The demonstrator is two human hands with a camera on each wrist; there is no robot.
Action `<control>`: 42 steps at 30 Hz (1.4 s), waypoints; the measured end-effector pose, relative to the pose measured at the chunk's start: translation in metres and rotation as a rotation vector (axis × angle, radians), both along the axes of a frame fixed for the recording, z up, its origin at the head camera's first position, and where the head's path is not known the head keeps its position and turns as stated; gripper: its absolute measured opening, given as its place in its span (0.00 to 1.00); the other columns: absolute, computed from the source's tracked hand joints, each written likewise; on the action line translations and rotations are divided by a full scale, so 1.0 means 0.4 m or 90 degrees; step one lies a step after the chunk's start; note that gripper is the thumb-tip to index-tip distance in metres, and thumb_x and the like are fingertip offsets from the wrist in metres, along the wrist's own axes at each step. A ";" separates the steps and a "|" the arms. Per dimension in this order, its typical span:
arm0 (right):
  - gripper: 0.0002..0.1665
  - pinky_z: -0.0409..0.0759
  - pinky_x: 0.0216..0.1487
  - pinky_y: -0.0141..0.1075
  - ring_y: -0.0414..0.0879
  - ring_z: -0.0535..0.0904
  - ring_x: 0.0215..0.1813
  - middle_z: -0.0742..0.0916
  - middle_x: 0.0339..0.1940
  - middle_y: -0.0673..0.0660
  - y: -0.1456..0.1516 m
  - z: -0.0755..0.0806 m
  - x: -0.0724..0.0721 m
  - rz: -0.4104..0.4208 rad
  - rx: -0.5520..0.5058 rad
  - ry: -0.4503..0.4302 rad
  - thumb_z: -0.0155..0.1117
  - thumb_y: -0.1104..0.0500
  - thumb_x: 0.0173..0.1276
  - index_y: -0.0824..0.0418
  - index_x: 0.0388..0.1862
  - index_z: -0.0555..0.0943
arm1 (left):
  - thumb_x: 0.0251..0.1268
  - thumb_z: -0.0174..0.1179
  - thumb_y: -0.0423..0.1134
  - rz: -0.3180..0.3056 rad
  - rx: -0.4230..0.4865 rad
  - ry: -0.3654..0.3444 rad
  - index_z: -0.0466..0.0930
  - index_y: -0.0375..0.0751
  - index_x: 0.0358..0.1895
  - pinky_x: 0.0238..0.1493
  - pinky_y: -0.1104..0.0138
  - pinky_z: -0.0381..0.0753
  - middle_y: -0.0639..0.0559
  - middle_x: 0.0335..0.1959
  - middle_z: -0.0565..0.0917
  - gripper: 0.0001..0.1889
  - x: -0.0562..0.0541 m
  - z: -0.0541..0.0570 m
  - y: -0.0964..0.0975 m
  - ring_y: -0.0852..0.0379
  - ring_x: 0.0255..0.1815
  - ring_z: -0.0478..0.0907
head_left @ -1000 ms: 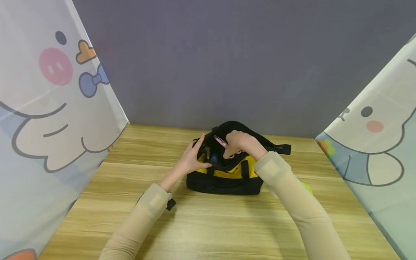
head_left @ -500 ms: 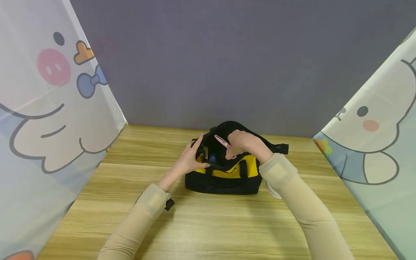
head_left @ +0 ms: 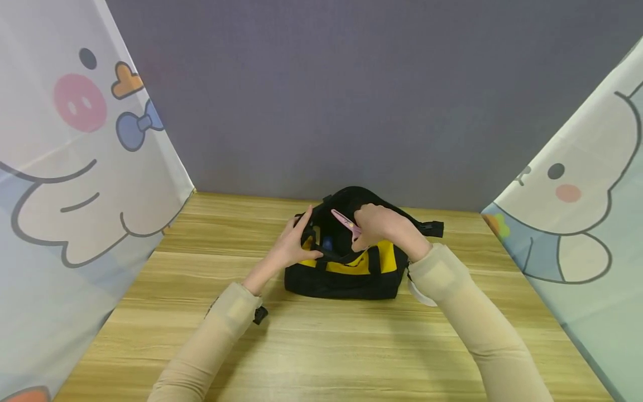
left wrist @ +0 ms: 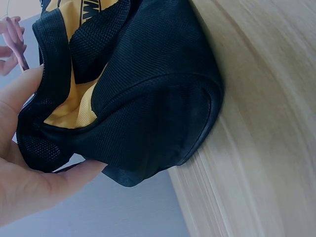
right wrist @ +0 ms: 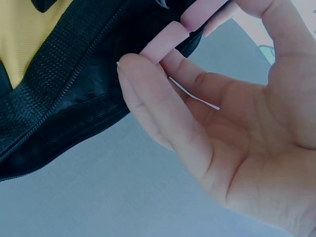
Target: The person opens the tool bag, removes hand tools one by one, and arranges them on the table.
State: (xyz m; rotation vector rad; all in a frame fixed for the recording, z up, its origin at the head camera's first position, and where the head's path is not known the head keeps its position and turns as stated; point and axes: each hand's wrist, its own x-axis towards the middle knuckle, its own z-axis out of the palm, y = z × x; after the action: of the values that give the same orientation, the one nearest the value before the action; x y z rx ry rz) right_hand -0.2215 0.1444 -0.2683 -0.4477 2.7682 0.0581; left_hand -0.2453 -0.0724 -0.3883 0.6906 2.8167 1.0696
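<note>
Pink and slim, tapering to a point, the scissors (head_left: 345, 221) sit pinched between the thumb and fingers of your right hand (head_left: 379, 222), over the gaping mouth of the bag (head_left: 341, 288). Your fingers are closed on the handle end, its loops smooth and plastic-looking, while the tip reaches ahead and to the left of that grip. I'd judge the step in hand to be handling the scissors at the bag's mouth; whether they are going in or coming out, I can't tell. Either way, the next move seems to call for a firm pinch, a path past the zip teeth, and the tip turned away from your left hand (head_left: 291, 243). That hand lies left of the grip, thumb and index finger spread wide against opposite sides of the rim, propping the mouth; I see no tight pinch there. The bag itself is soft, coarse black weave with a yellow panel, webbing straps and a slumped, rounded end. Inside, left of the grip and a little nearer you, are a blue object (head_left: 327, 243) and a tan one, both too dim to name. Under everything runs the pale, streaky wood-grain table (head_left: 321, 352); beyond the grip stands a matt grey backdrop (head_left: 321, 100).
</note>
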 end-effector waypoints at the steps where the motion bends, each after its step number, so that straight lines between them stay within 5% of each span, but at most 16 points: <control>1: 0.17 0.69 0.27 0.32 0.44 0.71 0.26 0.76 0.28 0.54 0.002 0.000 0.004 0.000 -0.001 0.003 0.72 0.51 0.54 0.60 0.35 0.78 | 0.54 0.75 0.47 0.000 -0.001 -0.001 0.38 0.53 0.82 0.68 0.38 0.69 0.28 0.77 0.51 0.60 0.000 0.000 0.000 0.28 0.74 0.59; 28: 0.17 0.65 0.28 0.33 0.44 0.68 0.28 0.75 0.30 0.54 0.069 -0.019 0.101 0.033 -0.036 0.051 0.73 0.50 0.53 0.57 0.28 0.74 | 0.56 0.74 0.47 0.001 -0.002 -0.011 0.37 0.54 0.82 0.68 0.38 0.69 0.28 0.78 0.50 0.59 0.001 0.000 0.000 0.27 0.74 0.59; 42: 0.15 0.66 0.28 0.31 0.44 0.68 0.28 0.74 0.30 0.53 0.133 -0.050 0.166 0.018 -0.119 0.051 0.73 0.55 0.51 0.58 0.30 0.75 | 0.57 0.73 0.47 -0.005 0.001 -0.010 0.37 0.53 0.82 0.67 0.38 0.69 0.27 0.78 0.50 0.59 -0.002 0.000 -0.002 0.27 0.74 0.59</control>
State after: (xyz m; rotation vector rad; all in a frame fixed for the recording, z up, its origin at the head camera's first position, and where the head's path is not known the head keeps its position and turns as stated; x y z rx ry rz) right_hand -0.1551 0.1975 -0.2884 -0.5426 2.8584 -0.1804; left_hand -0.2459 -0.0733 -0.3884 0.6899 2.7969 1.0712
